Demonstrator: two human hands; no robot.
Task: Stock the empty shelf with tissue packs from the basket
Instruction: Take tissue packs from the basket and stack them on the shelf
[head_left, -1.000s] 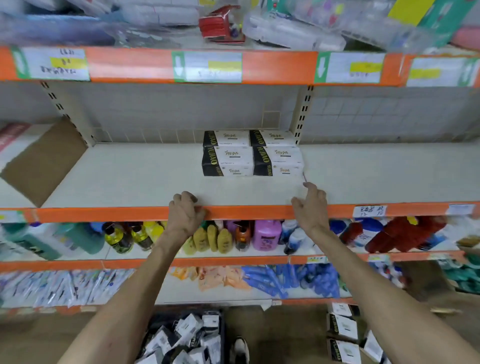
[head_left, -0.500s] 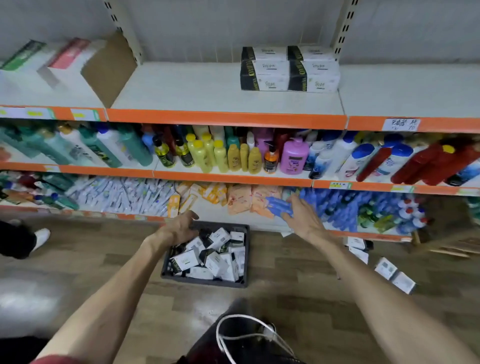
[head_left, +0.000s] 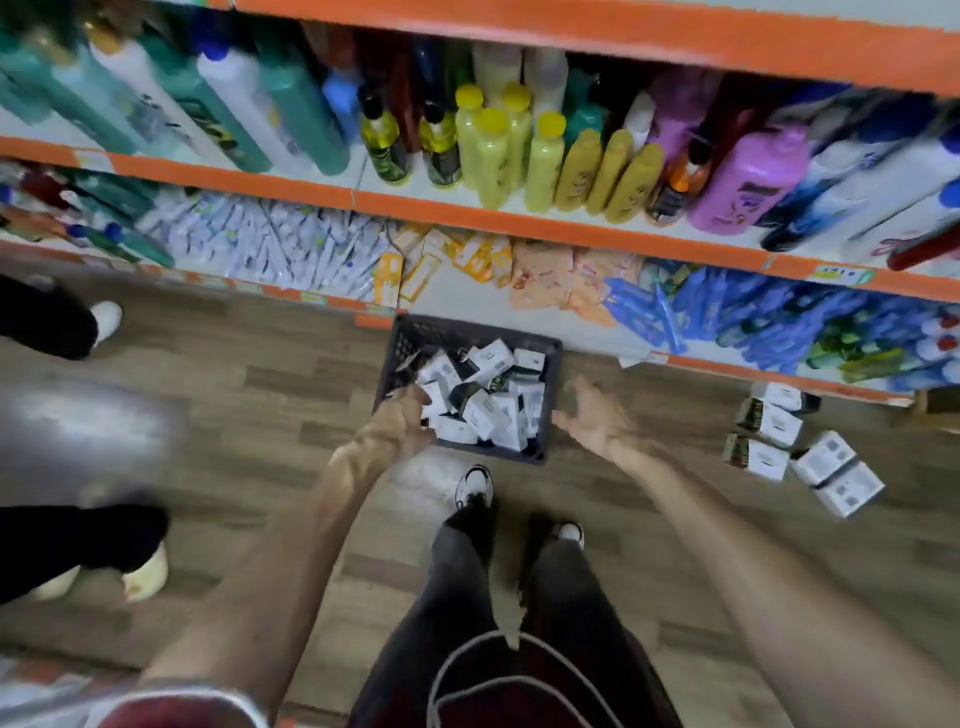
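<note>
At floor level in a shop aisle, another person's dark-trousered legs (head_left: 47, 325) stand at far left on the wood-pattern floor (head_left: 249, 410). Beside them is orange-edged shelving where teal bottles (head_left: 291, 109) lean above a row of white packets (head_left: 291, 249). Near centre, the wearer's left hand (head_left: 402, 423) hangs over the near-left corner of a dark plastic basket (head_left: 415, 332) set on the floor against the bottom shelf. Its fingers curl down onto the jumbled white-and-black tissue packs (head_left: 493, 405) heaped inside, though motion blur leaves it unclear whether the grip has closed on one. Yellow bottles (head_left: 493, 150) stand on the shelf above the basket, and the wearer's own white shoes (head_left: 474, 486) show just on the near side of it. Just beside the basket's right wall the right hand (head_left: 597, 415) is held over bare floor, palm turned inward and fingers spread, its grip apart and holding nothing. Farther right a pink bottle (head_left: 748, 182) stands on the shelf over blue packets (head_left: 727, 312), and several loose packs (head_left: 769, 422) lie on the floor near the shelf foot, well apart from the basket.
</note>
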